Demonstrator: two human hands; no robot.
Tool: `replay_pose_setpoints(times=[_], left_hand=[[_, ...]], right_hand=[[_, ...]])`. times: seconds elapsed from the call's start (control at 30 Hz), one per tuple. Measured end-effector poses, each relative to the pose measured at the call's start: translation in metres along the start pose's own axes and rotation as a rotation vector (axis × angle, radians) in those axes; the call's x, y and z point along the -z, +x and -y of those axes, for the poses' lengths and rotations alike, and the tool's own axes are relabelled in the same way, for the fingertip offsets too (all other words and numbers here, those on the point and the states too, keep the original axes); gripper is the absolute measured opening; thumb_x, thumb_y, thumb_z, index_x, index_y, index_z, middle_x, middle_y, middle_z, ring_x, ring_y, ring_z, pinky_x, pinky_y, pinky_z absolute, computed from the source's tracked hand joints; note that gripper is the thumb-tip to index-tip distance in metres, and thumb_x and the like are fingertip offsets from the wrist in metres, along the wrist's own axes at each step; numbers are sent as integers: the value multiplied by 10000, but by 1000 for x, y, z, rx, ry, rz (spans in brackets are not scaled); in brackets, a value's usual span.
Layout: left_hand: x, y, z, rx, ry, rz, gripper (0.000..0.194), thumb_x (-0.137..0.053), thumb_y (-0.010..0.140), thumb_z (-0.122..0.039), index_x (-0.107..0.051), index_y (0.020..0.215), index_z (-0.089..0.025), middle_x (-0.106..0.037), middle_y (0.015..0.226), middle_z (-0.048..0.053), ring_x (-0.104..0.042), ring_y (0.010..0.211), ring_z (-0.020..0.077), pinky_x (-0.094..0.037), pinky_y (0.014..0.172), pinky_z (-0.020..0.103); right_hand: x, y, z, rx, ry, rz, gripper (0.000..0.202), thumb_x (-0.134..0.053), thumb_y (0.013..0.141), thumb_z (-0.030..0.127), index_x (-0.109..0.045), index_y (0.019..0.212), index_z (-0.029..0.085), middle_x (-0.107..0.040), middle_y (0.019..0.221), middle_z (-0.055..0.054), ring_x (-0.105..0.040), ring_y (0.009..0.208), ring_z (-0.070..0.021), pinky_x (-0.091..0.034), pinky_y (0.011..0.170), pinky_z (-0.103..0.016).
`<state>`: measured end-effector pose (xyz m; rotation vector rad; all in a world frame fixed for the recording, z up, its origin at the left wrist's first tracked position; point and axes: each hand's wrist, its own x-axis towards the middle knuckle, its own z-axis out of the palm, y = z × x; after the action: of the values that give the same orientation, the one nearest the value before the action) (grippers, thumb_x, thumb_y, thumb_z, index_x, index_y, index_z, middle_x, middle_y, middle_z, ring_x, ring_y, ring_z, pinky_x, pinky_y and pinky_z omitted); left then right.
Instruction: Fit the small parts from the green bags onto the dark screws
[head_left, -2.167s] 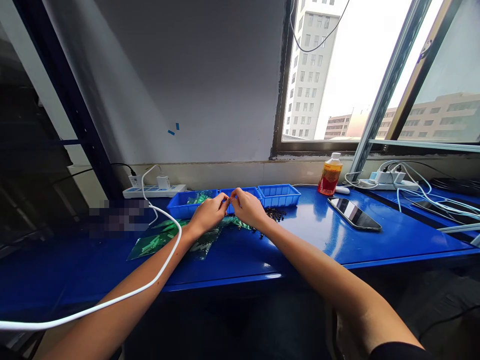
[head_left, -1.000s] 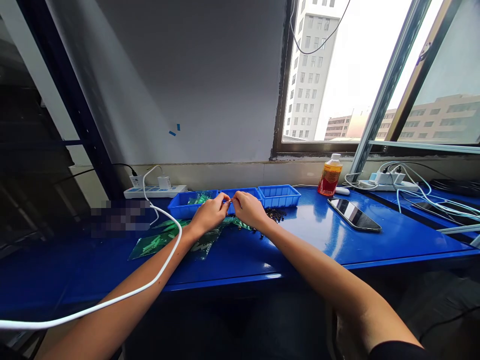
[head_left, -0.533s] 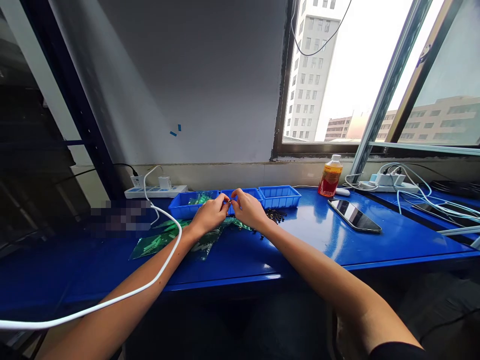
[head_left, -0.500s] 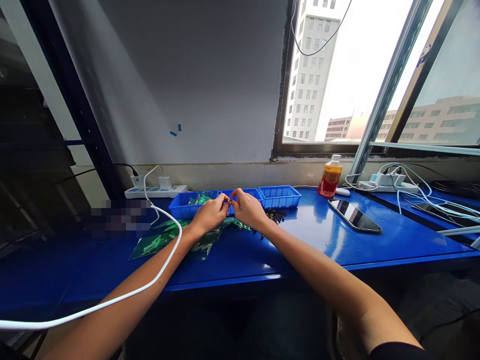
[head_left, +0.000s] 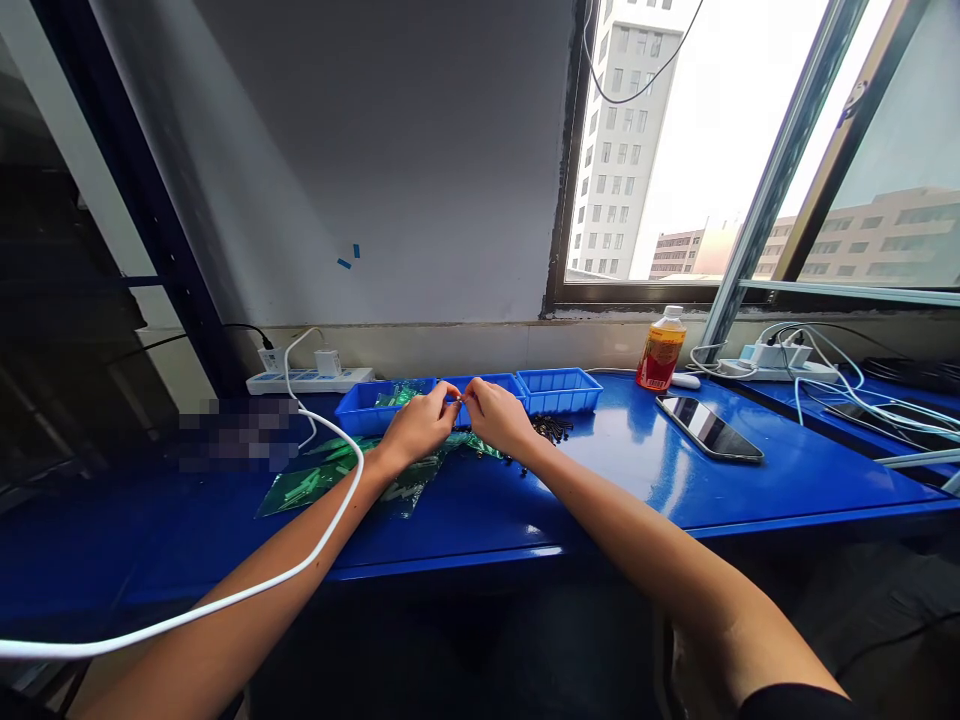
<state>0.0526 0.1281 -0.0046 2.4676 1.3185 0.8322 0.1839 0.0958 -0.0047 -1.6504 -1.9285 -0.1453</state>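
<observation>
Left hand (head_left: 420, 425): we are seeing its thumb and fingers drawing together, the tips meeting those of the right hand (head_left: 496, 413). Right hand: we are finding its fingers likewise bunched; whether either is gripping something, we cannot tell, the spot being too small.

Green plastic bags (head_left: 304, 488): lying beneath and beside the left hand, on the blue table (head_left: 600, 490). Small dark pieces (head_left: 553, 430): lying loose in a heap just beside the right wrist, some strays nearer us.

Blue bins, three, standing in a row behind the hands: left bin (head_left: 356, 418), holding a green packet (head_left: 401, 393); middle bin (head_left: 504, 380), partly hidden; right bin (head_left: 562, 400).
</observation>
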Motion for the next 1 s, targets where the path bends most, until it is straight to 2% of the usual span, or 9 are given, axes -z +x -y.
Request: replay_pose_setpoints(times=[0.33, 0.6, 1.0], left_hand=[[0, -1, 0, -16, -11, -10, 180, -392, 843, -280, -505, 957, -199, -653, 704, 19, -620, 655, 187, -403, 576, 248], [1, -1, -2, -7, -13, 4, 195, -345, 863, -279, -502, 950, -205, -673, 737, 25, -631, 686, 192, -408, 596, 254], [0, 0, 0, -6, -6, 8, 238, -323, 877, -300, -533, 939, -207, -679, 750, 33, -637, 721, 204, -412, 623, 270]], right_hand=[[2, 0, 2, -19, -2, 1, 209, -354, 902, 215, -555, 848, 199, -661, 959, -57, -589, 895, -188, -339, 615, -247], [0, -1, 0, 29, 27, -12, 211, -391, 861, 167, -491, 1044, 198, -652, 986, -46, -584, 912, -179, -374, 676, -252], [1, -1, 1, 3, -1, 3, 189, -361, 890, 191, -536, 963, 199, -651, 985, -58, -583, 915, -190, -368, 650, -253]])
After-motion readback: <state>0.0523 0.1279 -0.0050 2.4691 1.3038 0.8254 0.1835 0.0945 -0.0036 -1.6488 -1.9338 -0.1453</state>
